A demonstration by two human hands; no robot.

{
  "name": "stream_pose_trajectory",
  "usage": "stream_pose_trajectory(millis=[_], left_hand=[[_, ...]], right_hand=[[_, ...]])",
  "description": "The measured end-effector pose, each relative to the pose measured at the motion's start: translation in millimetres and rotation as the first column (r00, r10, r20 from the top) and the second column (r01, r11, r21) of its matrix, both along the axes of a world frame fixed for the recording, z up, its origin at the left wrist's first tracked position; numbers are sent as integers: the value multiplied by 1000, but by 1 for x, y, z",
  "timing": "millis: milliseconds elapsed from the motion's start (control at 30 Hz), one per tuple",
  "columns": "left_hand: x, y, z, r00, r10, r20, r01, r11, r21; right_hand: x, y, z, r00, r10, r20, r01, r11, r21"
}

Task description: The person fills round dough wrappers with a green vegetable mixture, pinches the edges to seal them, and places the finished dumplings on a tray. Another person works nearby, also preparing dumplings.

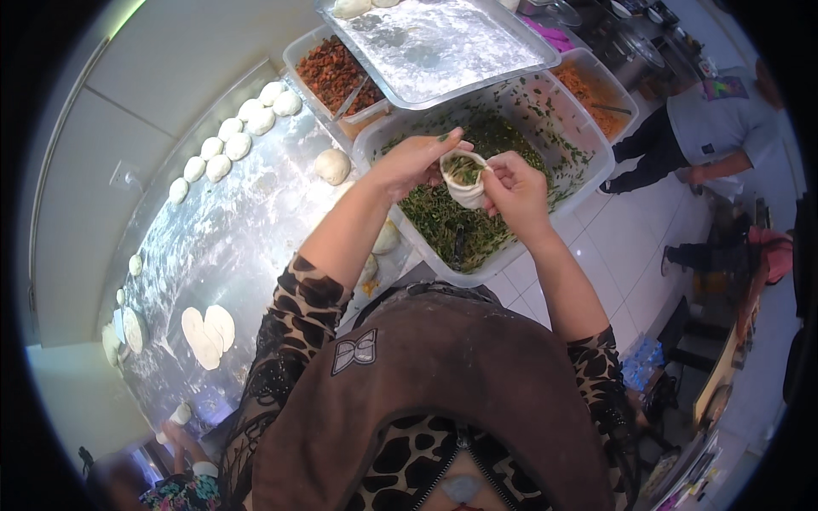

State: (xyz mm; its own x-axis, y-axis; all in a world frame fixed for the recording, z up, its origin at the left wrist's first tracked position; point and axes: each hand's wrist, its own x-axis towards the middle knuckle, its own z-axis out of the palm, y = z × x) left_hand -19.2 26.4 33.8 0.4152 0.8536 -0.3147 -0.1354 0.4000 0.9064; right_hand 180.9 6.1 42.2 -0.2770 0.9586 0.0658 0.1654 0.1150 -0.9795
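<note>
Both hands hold a cup-shaped dough wrapper (468, 193) with chopped green filling (463, 170) inside its open mouth. My left hand (415, 160) supports it from the left, thumb raised near the rim. On the other side, the fingers and thumb of my right hand (519, 190) pinch the rim. Beneath them stands a large translucent plastic tub (597, 175) with chopped green filling (422, 220), bits of which stick to its walls. A dark utensil handle (459, 246) rests in that filling.
A floured metal tray (441, 48) overhangs the tub's far side. Red-brown filling (335, 70) and orange shredded filling (581, 96) sit in neighbouring tubs. Several dough balls (238, 146) and flattened wrappers (209, 335) lie on the floured table (211, 255). Another person's hand (182, 441) works at lower left.
</note>
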Motion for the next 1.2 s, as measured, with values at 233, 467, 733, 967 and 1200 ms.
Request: stream_pose_trajectory(millis=[233,467,733,967,1200], left_hand=[[37,-41,-23,880,243,409,-244,968,-51],[37,-37,-18,933,352,72,-353,935,3],[29,-28,-17,963,220,-152,-188,961,204],[12,-26,-6,976,133,174,-113,987,-117],[22,-38,2,975,216,-40,-210,970,118]], right_hand=[[-5,0,5,998,-29,-51,25,997,-79],[-7,-2,-8,980,1,198,-55,963,265],[-10,-3,-12,974,-9,227,-69,941,332],[-6,-1,-17,988,-6,157,-38,960,278],[-7,-5,-3,959,-2,282,-131,883,451]])
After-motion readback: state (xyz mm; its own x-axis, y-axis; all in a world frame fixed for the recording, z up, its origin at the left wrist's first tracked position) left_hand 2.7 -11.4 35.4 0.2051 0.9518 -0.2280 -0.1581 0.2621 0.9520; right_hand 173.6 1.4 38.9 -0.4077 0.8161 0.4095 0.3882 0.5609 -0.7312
